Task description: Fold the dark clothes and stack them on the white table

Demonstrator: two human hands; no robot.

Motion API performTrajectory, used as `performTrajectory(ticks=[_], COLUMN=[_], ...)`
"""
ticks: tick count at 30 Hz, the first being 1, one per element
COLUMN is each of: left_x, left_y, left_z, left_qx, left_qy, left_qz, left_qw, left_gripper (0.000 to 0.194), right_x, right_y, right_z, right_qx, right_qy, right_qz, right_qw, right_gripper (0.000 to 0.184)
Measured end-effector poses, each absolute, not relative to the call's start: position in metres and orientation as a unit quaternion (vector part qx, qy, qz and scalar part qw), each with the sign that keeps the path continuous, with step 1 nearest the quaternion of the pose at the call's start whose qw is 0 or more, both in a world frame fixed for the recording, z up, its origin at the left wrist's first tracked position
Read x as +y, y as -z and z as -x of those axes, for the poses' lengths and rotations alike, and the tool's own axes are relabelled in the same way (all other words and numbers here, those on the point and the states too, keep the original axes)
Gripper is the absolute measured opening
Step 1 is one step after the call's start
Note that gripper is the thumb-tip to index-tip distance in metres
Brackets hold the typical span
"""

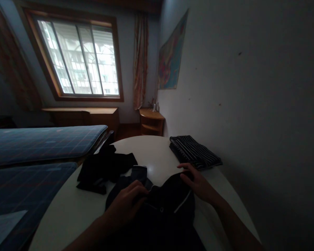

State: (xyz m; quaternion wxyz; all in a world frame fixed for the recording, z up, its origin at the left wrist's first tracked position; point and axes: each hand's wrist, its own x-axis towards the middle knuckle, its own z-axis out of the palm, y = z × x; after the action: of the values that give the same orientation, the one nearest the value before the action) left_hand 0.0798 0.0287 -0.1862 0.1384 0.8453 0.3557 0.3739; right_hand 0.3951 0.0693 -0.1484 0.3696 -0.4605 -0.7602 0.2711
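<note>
Nearest me I saw a pale-trimmed dark garment (170, 223); left hand (128, 198) curled over it, grip unclear; right hand (196, 179), thumb and fingers apart, touched its edge.

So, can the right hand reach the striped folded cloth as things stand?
Likely yes: the right hand is close to the striped folded cloth, nothing visible blocks it, though it would have to leave the dark garment.
</note>
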Motion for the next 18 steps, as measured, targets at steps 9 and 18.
performTrajectory(ticks=[9,18], left_x=[0.079,0.096], left_y=[0.121,0.196], left_z=[-0.075,-0.061], left_qx=[0.445,0.496], left_qy=[-0.574,-0.289], left_qz=[-0.681,-0.635], left_qw=[0.095,0.517], left_gripper=[0.02,0.057], right_x=[0.076,0.092], right_y=[0.152,0.168], right_z=[-0.395,-0.391], right_qx=[-0.748,-0.704], right_qy=[-0.331,-0.199], right_qz=[0.45,0.532], right_qw=[0.358,0.427], right_gripper=[0.031,0.038])
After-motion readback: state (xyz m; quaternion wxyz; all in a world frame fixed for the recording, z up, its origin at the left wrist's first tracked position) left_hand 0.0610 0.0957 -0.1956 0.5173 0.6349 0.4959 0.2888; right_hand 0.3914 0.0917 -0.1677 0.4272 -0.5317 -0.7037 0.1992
